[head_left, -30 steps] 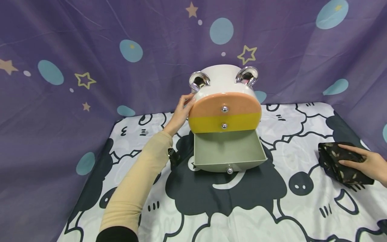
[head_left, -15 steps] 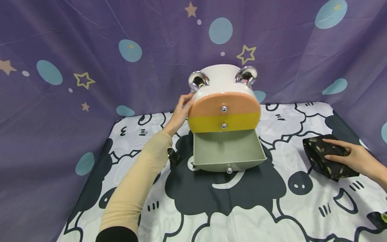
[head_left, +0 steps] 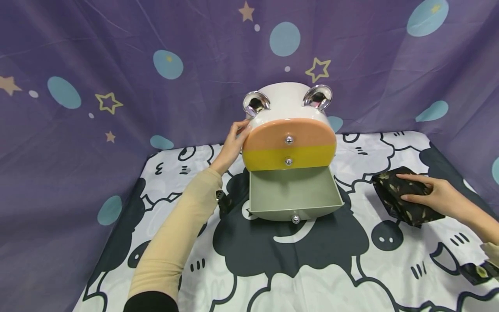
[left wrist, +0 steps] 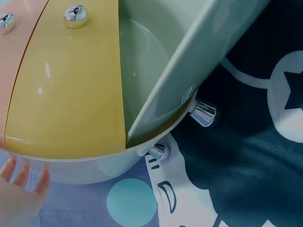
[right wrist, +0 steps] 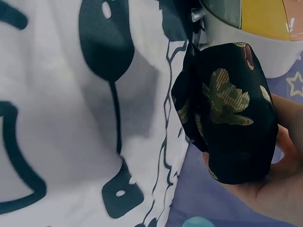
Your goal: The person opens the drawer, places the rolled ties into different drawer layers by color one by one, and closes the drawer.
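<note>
A small drawer cabinet with a white shell, round silver eyes and orange and yellow drawer fronts stands on the patterned cloth. Its bottom pale green drawer is pulled out, and its inside is bare. My left hand touches the cabinet's left side with its fingers; in the left wrist view the fingertips lie against the white shell. To the right, my right hand grips a folded black cloth with a gold leaf pattern. The right wrist view shows the cloth held up between fingers and thumb.
A white cloth with a dark sheep print covers the table. Behind it hangs a purple curtain with stars and blue spots, close behind the cabinet. Chrome feet stick out under the cabinet.
My right hand has carried the black cloth leftward and slightly up, closer to the cabinet. The left hand and the pulled-out drawer have stayed where they were.
</note>
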A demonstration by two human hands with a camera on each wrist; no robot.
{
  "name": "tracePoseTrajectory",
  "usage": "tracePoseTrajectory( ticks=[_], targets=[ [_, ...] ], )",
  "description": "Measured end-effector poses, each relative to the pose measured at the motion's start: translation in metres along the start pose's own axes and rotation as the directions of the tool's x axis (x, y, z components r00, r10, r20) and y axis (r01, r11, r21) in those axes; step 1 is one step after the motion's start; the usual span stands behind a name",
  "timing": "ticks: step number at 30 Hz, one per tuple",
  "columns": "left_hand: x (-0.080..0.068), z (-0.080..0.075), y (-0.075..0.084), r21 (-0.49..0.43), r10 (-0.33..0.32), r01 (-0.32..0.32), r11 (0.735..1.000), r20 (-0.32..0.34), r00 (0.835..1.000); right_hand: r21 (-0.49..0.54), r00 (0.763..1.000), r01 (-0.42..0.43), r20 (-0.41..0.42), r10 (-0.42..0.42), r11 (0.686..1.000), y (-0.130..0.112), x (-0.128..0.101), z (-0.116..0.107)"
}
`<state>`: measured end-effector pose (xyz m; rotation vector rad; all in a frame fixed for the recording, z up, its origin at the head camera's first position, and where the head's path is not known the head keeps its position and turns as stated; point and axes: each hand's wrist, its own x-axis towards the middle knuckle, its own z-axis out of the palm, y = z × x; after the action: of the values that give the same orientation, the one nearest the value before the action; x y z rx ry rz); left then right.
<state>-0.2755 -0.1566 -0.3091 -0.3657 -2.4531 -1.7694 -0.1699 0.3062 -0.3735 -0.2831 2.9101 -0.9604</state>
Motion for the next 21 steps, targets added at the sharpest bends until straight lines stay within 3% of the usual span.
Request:
tracePoseTrajectory(
  ticks=[9, 21],
  targets=[
    [0.0, 0.001, 0.0, -0.011, 0.012, -0.012, 1.0, -0.005, 1.0, 0.032, 0.994, 0.104, -0.027, -0.103, 0.994, -0.018, 0.005, -0.004],
    [0.0, 0.0, 0.002, 0.015, -0.022, 0.022, 1.0, 0.011, 1.0, 0.009, 0.976, 0.218, -0.027, -0.218, 0.976, -0.042, 0.014, -0.007]
  ],
)
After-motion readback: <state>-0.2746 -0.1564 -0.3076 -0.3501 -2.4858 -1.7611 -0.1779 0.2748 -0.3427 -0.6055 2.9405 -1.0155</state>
